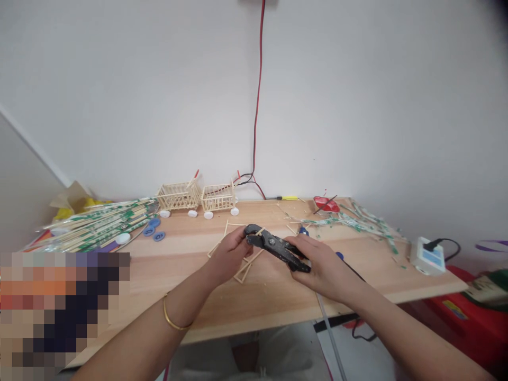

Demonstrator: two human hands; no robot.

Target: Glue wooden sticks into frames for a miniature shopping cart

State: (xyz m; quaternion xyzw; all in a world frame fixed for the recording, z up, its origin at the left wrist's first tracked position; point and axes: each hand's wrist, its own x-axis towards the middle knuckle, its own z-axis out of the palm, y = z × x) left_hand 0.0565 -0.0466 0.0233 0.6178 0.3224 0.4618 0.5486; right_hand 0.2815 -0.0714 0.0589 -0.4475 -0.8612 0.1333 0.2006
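Observation:
My right hand (323, 264) is closed round the handles of black pliers (273, 246), whose jaws point left over the wooden board (190, 296). My left hand (230, 254) is pinched on a thin wooden stick (259, 232) right at the plier jaws. Under both hands lies a small frame of glued sticks (246, 267), with more loose sticks beside it. A gold bangle sits on my left wrist.
Two small stick carts (196, 198) with white cap wheels stand at the back. A pile of wrapped chopsticks (99, 225) and blue and white bottle caps (153, 230) lie at the left. Torn wrappers (357, 222), a red dish (326, 204) and a white power strip (426, 256) are at the right.

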